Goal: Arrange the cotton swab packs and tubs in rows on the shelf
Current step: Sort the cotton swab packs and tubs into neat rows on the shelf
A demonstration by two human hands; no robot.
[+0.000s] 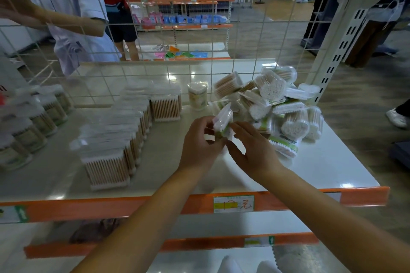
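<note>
Both hands meet over the middle of the white shelf [321, 168]. My left hand [200, 139] and my right hand [250, 148] pinch a small flat pack of cotton swabs [223, 118] between them, held upright above the shelf. To the right lies a loose pile of swab packs and heart-shaped tubs [277, 104]. Left of my hands, square clear tubs of wooden swabs [115, 139] stand in a row running front to back. One heart-shaped tub [197, 95] stands alone near the wire back.
Round tubs [33, 126] line the shelf's far left. A white wire grid [155, 29] closes the back. Behind it stands a person in light clothing, arm [55, 20] raised. An orange price rail [133, 206] edges the front; a lower shelf [199, 224] sits below.
</note>
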